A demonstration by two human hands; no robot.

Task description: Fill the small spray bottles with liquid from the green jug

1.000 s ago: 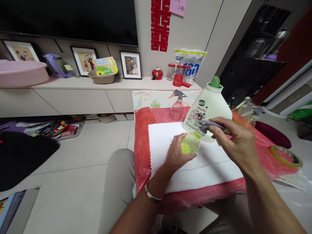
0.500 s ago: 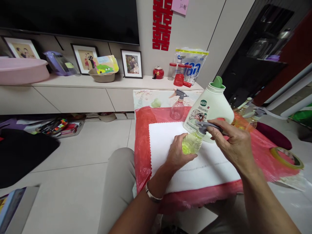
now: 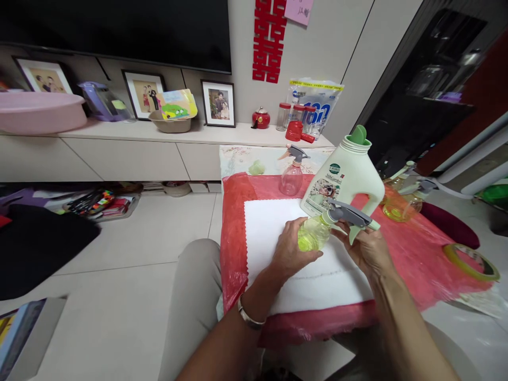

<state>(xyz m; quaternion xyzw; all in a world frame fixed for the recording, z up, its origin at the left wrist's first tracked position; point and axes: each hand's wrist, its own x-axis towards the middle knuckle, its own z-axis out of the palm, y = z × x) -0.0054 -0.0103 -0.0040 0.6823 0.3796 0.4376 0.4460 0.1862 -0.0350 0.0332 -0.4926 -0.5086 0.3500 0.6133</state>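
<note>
My left hand (image 3: 291,251) is wrapped round a small clear spray bottle (image 3: 313,234) with yellow-green liquid, tilted over a white cloth (image 3: 262,222). The bottle's grey spray head (image 3: 349,212) points right. My right hand (image 3: 365,248) is beneath that head, its fingers curled against the neck and trigger side, partly hidden. Just behind stands a large pale green jug (image 3: 345,174) with a green piece in its open mouth. An empty-looking pink spray bottle (image 3: 291,179) with a grey head stands behind the cloth.
Red plastic sheeting (image 3: 234,238) covers the table. On the right are more spray bottles (image 3: 402,203) and a roll of yellow tape (image 3: 472,262). A shelf behind holds picture frames (image 3: 218,104), a red pot (image 3: 261,118), lidded jars (image 3: 283,117) and a pink basin (image 3: 42,112).
My right hand has moved from above the spray head to below it, exposing the head and its trigger. The head has turned to show its side. My left hand keeps its hold on the bottle.
</note>
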